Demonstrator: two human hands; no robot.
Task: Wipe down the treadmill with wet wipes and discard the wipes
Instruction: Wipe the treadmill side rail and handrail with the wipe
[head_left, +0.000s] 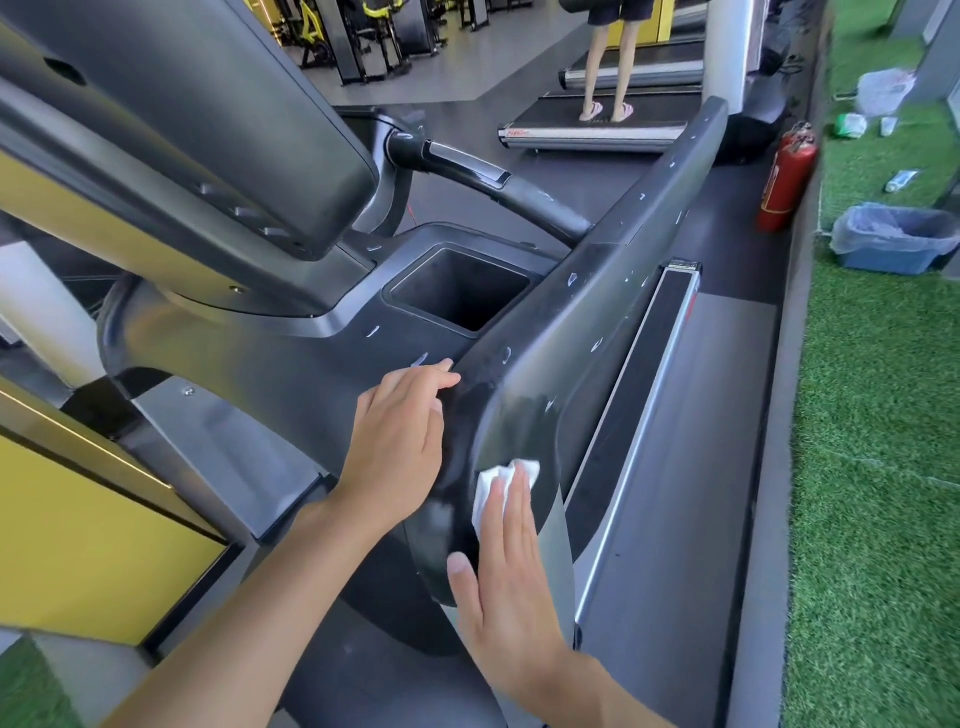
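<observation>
White wipe (493, 480) lies pressed under the flat right hand (511, 582) on the near end of the treadmill rail (597, 312), the left hand (397, 441) rests open beside it, and I judge the far smears (571, 279) and the discarding are not yet done.

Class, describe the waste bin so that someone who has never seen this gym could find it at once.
Look to the green turf running along the right of the treadmill. On it, right of the red fire extinguisher, sits the bin. It alone is a blue box lined with a clear bag; behind it lie only loose bottles and bags.
</observation>
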